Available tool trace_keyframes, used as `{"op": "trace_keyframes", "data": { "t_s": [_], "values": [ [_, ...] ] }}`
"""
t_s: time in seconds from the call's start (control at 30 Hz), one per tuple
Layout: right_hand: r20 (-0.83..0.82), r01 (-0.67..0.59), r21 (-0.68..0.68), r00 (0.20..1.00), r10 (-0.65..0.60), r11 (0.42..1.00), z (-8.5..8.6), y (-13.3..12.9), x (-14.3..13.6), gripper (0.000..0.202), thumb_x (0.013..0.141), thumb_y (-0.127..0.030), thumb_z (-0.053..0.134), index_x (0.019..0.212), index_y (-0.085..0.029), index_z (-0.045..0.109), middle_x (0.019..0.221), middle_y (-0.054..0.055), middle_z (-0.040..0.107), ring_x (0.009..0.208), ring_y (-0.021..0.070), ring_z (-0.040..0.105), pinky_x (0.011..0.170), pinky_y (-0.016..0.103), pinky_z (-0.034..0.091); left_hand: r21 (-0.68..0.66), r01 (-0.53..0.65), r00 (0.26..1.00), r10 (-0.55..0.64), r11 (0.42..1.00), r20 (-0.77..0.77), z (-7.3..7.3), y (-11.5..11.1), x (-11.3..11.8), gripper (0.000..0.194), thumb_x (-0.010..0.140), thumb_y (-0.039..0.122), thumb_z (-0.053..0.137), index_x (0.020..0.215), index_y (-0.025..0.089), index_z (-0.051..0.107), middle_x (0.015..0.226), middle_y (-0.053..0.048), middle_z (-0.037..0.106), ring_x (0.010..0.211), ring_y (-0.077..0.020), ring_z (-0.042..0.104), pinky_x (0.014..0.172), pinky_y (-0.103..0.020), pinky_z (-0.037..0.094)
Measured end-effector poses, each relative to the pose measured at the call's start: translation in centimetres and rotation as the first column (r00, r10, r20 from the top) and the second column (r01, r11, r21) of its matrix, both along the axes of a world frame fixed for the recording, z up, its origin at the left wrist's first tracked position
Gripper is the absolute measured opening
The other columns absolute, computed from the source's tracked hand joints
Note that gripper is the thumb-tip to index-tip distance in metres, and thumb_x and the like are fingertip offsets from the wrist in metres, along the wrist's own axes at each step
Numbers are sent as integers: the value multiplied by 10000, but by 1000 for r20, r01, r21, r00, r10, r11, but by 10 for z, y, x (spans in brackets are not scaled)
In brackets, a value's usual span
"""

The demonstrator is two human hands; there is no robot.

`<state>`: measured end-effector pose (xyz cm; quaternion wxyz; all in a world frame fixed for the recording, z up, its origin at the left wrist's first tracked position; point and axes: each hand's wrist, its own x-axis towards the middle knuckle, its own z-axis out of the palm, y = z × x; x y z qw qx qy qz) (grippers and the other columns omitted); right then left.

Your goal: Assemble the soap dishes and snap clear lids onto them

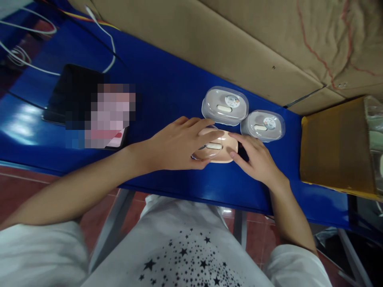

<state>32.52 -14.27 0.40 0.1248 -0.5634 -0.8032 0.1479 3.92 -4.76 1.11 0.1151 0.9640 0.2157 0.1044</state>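
On the blue table, between my hands, sits a small peach-coloured soap box [229, 153] with a white oblong piece [214, 146] at its middle. My left hand [179, 145] reaches over its left part, thumb at the near edge and fingers at the far side, gripping a clear plastic cover [198, 154]. Whether this cover is seated on the box I cannot tell. My right hand [255, 157] holds the box's right end between thumb and fingers. Just behind stand two clear-lidded boxes, one left [217, 99] and one right [277, 129], each with a round label.
A phone with a lit, blurred screen [112, 113] lies at the left beside a black device [74, 89]. White cables [112, 44] run behind them. Large cardboard boxes [209, 36] line the back. An open carton [335, 143] stands at the right.
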Motion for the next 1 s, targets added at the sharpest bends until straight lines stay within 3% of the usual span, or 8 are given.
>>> {"op": "trace_keyframes", "data": {
  "t_s": [0.13, 0.4, 0.57, 0.8, 0.9, 1.0],
  "values": [
    [-13, 43, 18, 999, -42, 999, -1, 0, 1, 480, 1110, -463, 561, 1550, -274, 538, 1464, 135, 727, 1263, 361, 730, 1064, 588, 584, 23, 16, 1000, -15, 1000, -20, 1, 0, 0, 573, 977, 321, 666, 1546, 311, 606, 1669, -171, 500, 1418, -433, 597, 1105, -579, 515],
    [-51, 37, 94, 998, -32, 995, 1, -1, 0, 317, 1084, -371, 614, 1382, -262, 633, 1354, 104, 784, 1227, 319, 760, 1038, 523, 613, 67, -39, 999, 41, 997, -27, 0, 0, 0, 529, 938, 276, 643, 1466, 249, 638, 1644, -191, 510, 1414, -450, 570, 1082, -614, 514],
    [-50, 29, 84, 998, -25, 996, 2, 0, -1, 348, 1097, -365, 595, 1431, -272, 630, 1402, 103, 775, 1263, 334, 752, 1052, 553, 609, 35, -83, 997, 83, 996, 0, -2, 2, 0, 528, 951, 282, 622, 1477, 239, 639, 1643, -198, 520, 1433, -462, 563, 1085, -623, 514],
    [-32, 36, 87, 999, -33, 996, 0, -1, 1, 383, 1105, -396, 571, 1468, -279, 607, 1410, 109, 769, 1265, 339, 749, 1070, 556, 604, 74, -225, 972, 219, 971, 91, -15, 13, -3, 589, 939, 355, 655, 1524, 338, 584, 1639, -125, 540, 1415, -430, 566, 1096, -631, 505],
    [1, 57, 85, 998, -58, 995, -2, -2, 4, 426, 1095, -420, 575, 1489, -258, 578, 1389, 130, 771, 1233, 355, 758, 1034, 562, 617, 76, -250, 966, 243, 965, 87, -8, 17, -8, 570, 977, 369, 646, 1542, 326, 573, 1639, -135, 535, 1434, -440, 553, 1112, -650, 498],
    [14, 56, 88, 998, -58, 995, -2, -3, 5, 429, 1085, -414, 585, 1480, -245, 569, 1355, 138, 776, 1208, 357, 765, 1016, 556, 622, 73, -266, 963, 268, 961, -15, 0, 22, -13, 518, 1077, 388, 530, 1576, 249, 534, 1697, -170, 462, 1469, -445, 528, 1130, -667, 499]
  ]
}}
